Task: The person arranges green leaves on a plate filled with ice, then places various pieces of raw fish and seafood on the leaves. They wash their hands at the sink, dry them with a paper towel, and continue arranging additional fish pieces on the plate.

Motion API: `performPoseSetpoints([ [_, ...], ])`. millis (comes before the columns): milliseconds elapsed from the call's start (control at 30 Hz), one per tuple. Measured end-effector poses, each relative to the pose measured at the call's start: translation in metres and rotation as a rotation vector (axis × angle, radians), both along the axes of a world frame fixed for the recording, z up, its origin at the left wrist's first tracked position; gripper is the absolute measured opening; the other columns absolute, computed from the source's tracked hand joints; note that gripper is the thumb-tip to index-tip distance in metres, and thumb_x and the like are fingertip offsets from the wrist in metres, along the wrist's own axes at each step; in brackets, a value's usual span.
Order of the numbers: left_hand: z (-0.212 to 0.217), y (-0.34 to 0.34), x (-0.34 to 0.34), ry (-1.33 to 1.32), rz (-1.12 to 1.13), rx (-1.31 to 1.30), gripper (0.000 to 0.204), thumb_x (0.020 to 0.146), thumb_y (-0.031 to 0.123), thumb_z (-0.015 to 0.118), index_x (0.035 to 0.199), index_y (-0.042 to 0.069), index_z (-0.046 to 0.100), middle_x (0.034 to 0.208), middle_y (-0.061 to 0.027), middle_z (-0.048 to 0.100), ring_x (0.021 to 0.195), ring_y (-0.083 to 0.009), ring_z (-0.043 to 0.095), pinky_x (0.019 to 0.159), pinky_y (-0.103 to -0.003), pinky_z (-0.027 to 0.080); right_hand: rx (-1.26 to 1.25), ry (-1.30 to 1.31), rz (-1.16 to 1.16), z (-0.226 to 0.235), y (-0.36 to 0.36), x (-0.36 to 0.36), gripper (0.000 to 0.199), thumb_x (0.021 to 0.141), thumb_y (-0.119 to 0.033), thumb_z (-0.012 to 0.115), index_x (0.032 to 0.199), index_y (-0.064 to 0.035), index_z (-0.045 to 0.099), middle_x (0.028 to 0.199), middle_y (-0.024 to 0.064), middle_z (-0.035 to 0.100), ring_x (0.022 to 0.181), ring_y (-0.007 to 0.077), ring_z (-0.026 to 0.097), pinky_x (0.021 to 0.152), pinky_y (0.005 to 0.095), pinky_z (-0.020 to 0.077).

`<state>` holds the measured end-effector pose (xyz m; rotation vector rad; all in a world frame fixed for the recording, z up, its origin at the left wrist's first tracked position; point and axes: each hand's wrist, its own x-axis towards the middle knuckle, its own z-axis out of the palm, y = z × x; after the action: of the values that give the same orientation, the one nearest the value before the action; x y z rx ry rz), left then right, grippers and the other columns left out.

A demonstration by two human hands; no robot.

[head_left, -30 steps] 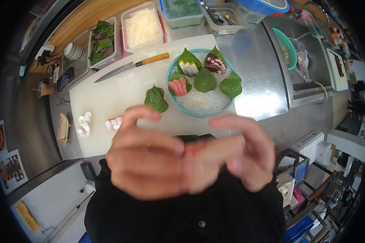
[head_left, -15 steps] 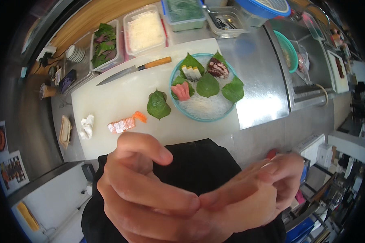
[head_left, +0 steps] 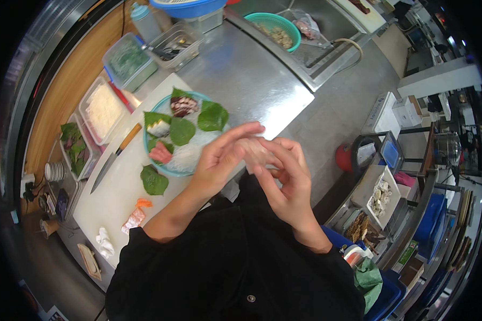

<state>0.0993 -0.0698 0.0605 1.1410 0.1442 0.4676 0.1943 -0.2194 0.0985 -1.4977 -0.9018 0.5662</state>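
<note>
My left hand [head_left: 219,160] and my right hand [head_left: 286,184] meet in front of my chest, fingertips together. Between them they pinch a pale, translucent slice [head_left: 253,152], mostly hidden by the fingers. Just left of the hands is a teal plate [head_left: 146,143] on a white cutting board [head_left: 112,195]. It holds green leaves [head_left: 212,116], shredded white garnish and pieces of sliced fish [head_left: 160,152]. A loose green leaf [head_left: 154,181] and some orange fish pieces [head_left: 136,215] lie on the board nearby.
A wooden-handled knife [head_left: 114,159] lies on the board's far side. Behind it stand tubs of white shreds [head_left: 102,109] and leaves [head_left: 75,147]. A green bowl [head_left: 276,29] sits in the steel sink. Shelves and crates [head_left: 380,195] are on my right.
Both hands were big and blurred close to the camera; now they are lower and farther off, joined beside the plate. The view has swung, so the counter runs diagonally.
</note>
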Motion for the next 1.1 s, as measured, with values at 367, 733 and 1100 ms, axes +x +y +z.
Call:
performPoseSetpoints([
  [367,-0.122,-0.052,0.165,0.332,0.379,-0.680,0.036,0.108,0.027,0.058,0.137,0.006,0.053,0.129,-0.0116,0.064,0.119,-0.0231,0.065,0.099,-0.036,0.054,-0.230,-0.385,0.158,-0.069,-0.064,0.231,0.027,0.088,-0.012,0.077,0.113,-0.0080,0.070,0.124,0.0135,0.065,0.100,0.0332,0.070,0.081,0.0391,0.0570],
  [733,-0.130,-0.001,0.291,0.224,0.704,-0.524,0.029,0.104,0.020,0.064,0.130,0.008,0.057,0.119,-0.0070,0.065,0.107,-0.0171,0.066,0.089,-0.031,0.055,-0.113,-0.219,0.275,-0.095,0.048,0.474,0.018,0.094,-0.018,0.074,0.102,-0.0022,0.074,0.117,0.0115,0.070,0.096,0.0248,0.072,0.073,0.0348,0.0603],
  [1100,-0.129,0.088,0.504,0.164,0.618,-0.504,0.021,0.100,0.021,0.070,0.115,0.011,0.059,0.098,-0.0012,0.061,0.085,-0.0145,0.061,0.078,-0.032,0.052,-0.147,0.174,0.261,-0.137,0.281,0.712,0.051,0.092,-0.015,0.067,0.140,-0.0010,0.056,0.127,0.0129,0.067,0.089,0.0162,0.072,0.066,0.0318,0.0594],
])
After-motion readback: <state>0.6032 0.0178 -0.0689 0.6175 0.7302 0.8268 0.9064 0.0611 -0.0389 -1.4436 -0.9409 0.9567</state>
